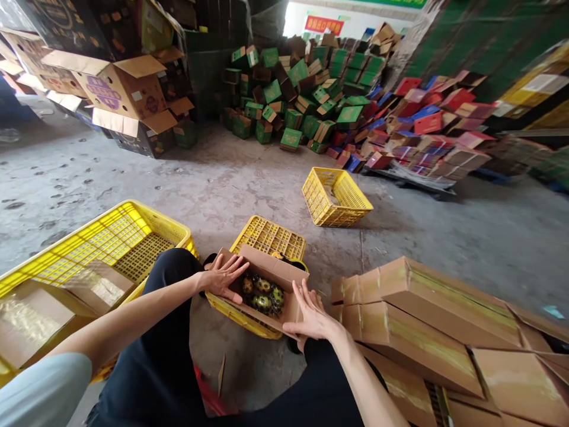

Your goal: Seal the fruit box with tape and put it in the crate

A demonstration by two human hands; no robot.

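Note:
An opened cardboard box [276,265] sits between my knees on a yellow plastic crate [269,236]. Inside it lie several round, mottled green and yellow things [262,295] with dark patches, seemingly fruit; their exact kind is unclear. My left hand [223,280] rests flat with fingers spread at the box's left end. At the right end, my right hand [311,313] lies with its fingers stretched over the edge. Both hands touch the cardboard, and neither is closed around anything.
A large yellow crate [128,209] with taped boxes [38,317] stands left. Stacked closed cartons [427,332] are at the right. Ahead is another yellow crate [340,207], then heaps of green boxes [291,137] and red and blue boxes [429,121]. Open cartons [127,89] rise back left.

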